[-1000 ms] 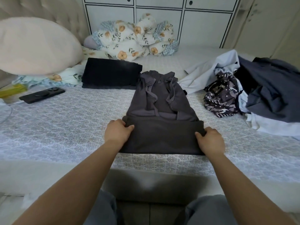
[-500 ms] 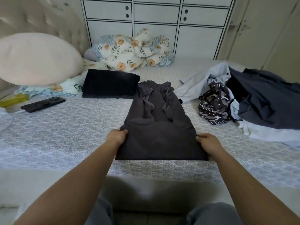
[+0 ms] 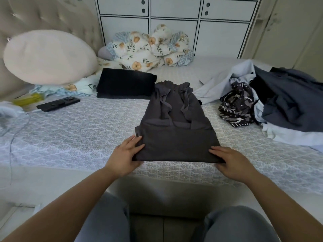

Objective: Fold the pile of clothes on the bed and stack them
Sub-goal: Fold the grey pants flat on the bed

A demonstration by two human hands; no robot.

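A dark grey garment (image 3: 176, 137) lies on the bed (image 3: 78, 137) in front of me, its lower part folded up over the rest. My left hand (image 3: 126, 155) rests on its left edge with the fingers stretched out over the cloth. At the lower right corner, my right hand (image 3: 231, 162) lies with straight fingers touching the fold. A folded black garment (image 3: 125, 83) sits behind, to the left. The unfolded pile (image 3: 272, 105) of dark blue, pale blue and patterned clothes is heaped on the right.
A black remote (image 3: 58, 103) and a yellow object (image 3: 28, 100) lie at the left by a round pale pillow (image 3: 49, 56). A floral quilt (image 3: 150, 49) is bunched at the back against white cabinets (image 3: 174, 23). A thin cable (image 3: 15, 133) trails at the left edge.
Both hands gripped the folded lower part with curled fingers before; now their fingers lie straight on the cloth. The fold sits flat on the garment.
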